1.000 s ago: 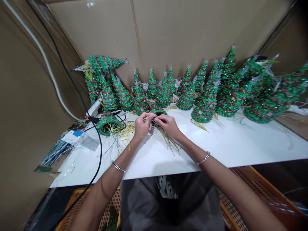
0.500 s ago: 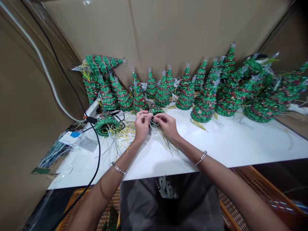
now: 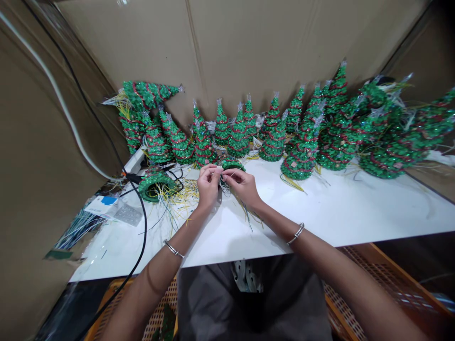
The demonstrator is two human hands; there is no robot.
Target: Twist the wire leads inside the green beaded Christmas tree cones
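Note:
My left hand point(image 3: 208, 185) and my right hand point(image 3: 244, 185) meet over the white table point(image 3: 280, 208), fingertips nearly touching. Thin white wires point(image 3: 224, 187) run between them, and both hands pinch these. Behind the fingers lies a green tree point(image 3: 232, 165) on its side, largely hidden by my hands. Yellow and dark green wires point(image 3: 248, 215) trail from it toward the table's front. To the left, another green tree point(image 3: 151, 185) lies with its hollow base facing me and wires spilling out.
Several green tinsel trees point(image 3: 272, 142) stand along the cardboard wall point(image 3: 227, 52). Cut wire bits point(image 3: 186, 194) litter the table left of my hands. A black cable point(image 3: 145, 222) crosses the left side. Orange crates point(image 3: 377, 270) sit below the table edge.
My right hand's fingertips have moved in closer to the left hand's, and the wire loop between them looks smaller. The view has shifted slightly.

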